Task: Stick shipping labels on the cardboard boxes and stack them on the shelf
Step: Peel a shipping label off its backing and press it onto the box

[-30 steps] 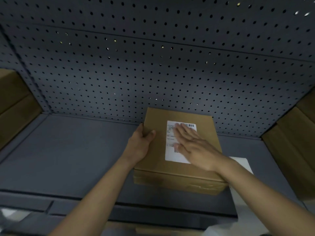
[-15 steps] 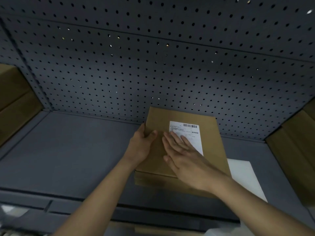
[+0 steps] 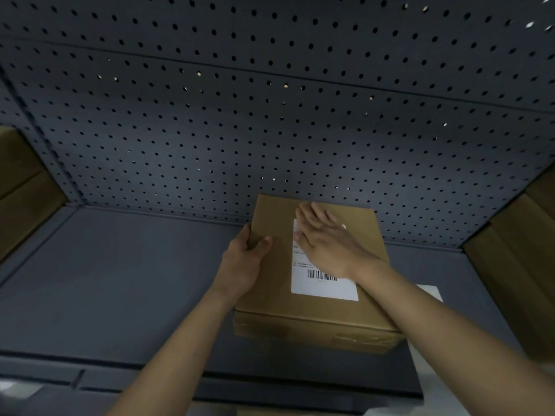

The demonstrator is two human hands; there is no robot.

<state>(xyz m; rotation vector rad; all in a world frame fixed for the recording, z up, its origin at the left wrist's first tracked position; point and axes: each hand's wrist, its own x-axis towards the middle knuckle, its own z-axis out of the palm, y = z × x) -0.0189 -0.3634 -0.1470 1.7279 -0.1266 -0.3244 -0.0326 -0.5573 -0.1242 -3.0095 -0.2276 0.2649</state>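
Fingers [image 3: 312, 213] of the right hand [image 3: 327, 244]: straight, close together, laid flat, palm down, on the far end of the shipping label [image 3: 324, 288]. They press and curl round nothing.

Thumb [image 3: 264, 243] of the left hand [image 3: 241, 265]: on the box top near its left edge. The other fingers wrap over that edge (tips hidden behind it), so this hand grips the cardboard box [image 3: 270, 295] and steadies it.

Label: white, barcode at the near end, lying flat and square on the lid, with no lifted corner visible.

Box: flat and rectangular, lying on the grey shelf [image 3: 120, 280] right of centre, far end close to the pegboard panel [image 3: 240, 130]; contact cannot be told. A white sheet [image 3: 429, 291] shows just beside its right edge. More brown boxes [image 3: 516, 265] stand at both ends of the shelf.

Handling, judged: stiff corrugated card, probably light for its size, since one hand at an edge seems enough to hold it in place. The plain faces look smooth and the taped front seam glossy, so pinching from above could slip. Better hold: palms on the two long side edges, fingers under, keeping off the fresh label.
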